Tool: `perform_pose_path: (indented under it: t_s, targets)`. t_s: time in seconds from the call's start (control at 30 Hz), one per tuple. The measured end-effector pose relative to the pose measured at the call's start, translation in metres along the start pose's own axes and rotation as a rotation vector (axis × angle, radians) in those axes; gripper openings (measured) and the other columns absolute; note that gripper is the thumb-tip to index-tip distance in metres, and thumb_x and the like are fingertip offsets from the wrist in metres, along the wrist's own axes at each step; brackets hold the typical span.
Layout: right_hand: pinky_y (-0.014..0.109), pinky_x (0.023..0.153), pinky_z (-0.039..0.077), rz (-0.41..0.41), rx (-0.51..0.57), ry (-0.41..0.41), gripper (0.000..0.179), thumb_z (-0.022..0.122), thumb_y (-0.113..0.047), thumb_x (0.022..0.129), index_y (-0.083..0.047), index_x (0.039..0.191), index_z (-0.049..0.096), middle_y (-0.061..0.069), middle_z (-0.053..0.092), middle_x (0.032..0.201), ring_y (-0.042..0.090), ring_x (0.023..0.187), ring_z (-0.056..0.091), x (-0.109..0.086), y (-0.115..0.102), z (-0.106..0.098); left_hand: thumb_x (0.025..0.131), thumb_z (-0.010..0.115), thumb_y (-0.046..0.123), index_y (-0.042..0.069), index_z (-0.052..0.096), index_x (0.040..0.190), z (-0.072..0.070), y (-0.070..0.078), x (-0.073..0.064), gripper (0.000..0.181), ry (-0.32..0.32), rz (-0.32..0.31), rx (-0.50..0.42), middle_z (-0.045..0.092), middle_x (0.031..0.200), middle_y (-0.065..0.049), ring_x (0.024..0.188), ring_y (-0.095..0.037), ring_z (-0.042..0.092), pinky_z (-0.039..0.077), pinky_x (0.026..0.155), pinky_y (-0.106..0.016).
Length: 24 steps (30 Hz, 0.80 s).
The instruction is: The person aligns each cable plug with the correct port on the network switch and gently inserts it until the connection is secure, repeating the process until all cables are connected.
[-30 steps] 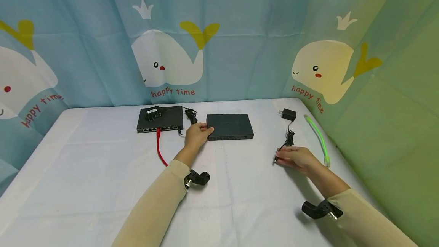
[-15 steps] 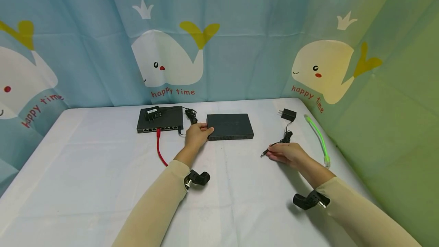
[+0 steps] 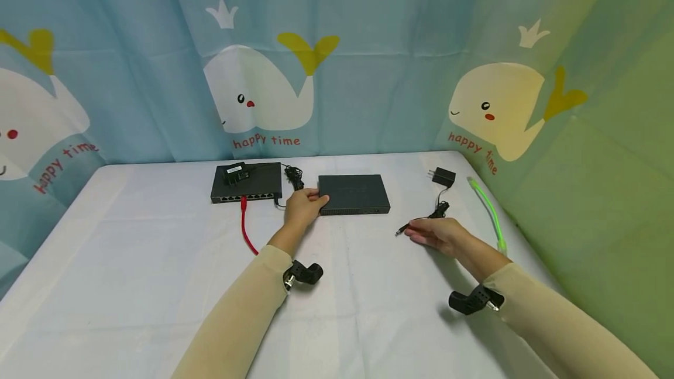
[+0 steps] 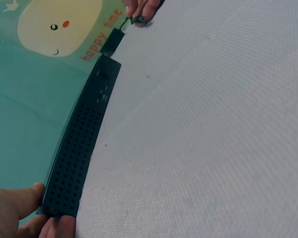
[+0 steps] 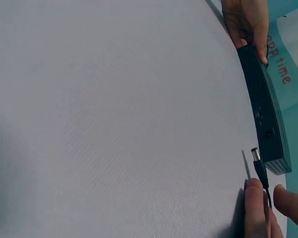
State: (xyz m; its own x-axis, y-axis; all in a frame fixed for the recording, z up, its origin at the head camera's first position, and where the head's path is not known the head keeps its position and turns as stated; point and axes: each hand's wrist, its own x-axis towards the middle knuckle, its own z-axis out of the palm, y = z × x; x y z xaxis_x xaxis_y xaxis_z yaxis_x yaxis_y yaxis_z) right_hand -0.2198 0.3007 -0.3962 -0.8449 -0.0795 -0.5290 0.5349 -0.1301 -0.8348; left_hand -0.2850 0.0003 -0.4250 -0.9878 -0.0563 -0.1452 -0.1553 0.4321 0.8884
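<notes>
A black network switch (image 3: 354, 192) lies flat in the middle of the white table. My left hand (image 3: 302, 209) grips its left end, thumb on top and fingers at the side. To the right, my right hand (image 3: 439, 235) holds the black cord of a power adapter (image 3: 443, 176) just behind its barrel plug (image 3: 402, 230). The plug's metal tip points left, apart from the switch. In the right wrist view the plug (image 5: 260, 167) sticks out past the fingertips, near the end of the switch (image 5: 262, 106) with a round socket (image 5: 269, 133).
Left of my hand stands a second switch (image 3: 263, 175) with an adapter (image 3: 235, 173) on top and a red network cable (image 3: 244, 224) plugged in. A bundled cord (image 3: 293, 176) lies beside it. A green network cable (image 3: 489, 206) lies near the table's right edge.
My right hand has moved left with the barrel plug, whose tip has turned from pointing down to pointing left. The left hand keeps its grip on the switch.
</notes>
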Motion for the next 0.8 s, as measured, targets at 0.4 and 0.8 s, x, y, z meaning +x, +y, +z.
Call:
perform_pose_path:
  t_s: [0.4,0.8]
  targets:
    - [0.019,0.064,0.056,-0.448,-0.954,0.127,0.031,0.075,-0.010,0.087,0.009,0.111,0.070,0.011,0.076,0.090,0.010,0.077,0.071,-0.001,-0.017,0.005,0.093,0.070,0.031,0.010,0.065,0.130,-0.001,-0.001,0.002,0.043,0.007,0.003,0.013,0.070,0.121,-0.008,0.088,-0.020,0.072,0.060,0.070,-0.025]
    - [0.017,0.064,0.053,-0.556,-1.297,-0.231,0.016,0.084,-0.002,0.074,-0.002,0.089,0.078,0.003,0.075,0.082,0.009,0.075,0.067,0.032,-0.038,0.004,0.093,0.070,0.030,0.009,0.065,0.130,0.000,-0.002,0.003,0.043,0.003,0.013,-0.006,0.070,0.120,-0.010,0.090,-0.021,0.072,0.060,0.070,-0.024]
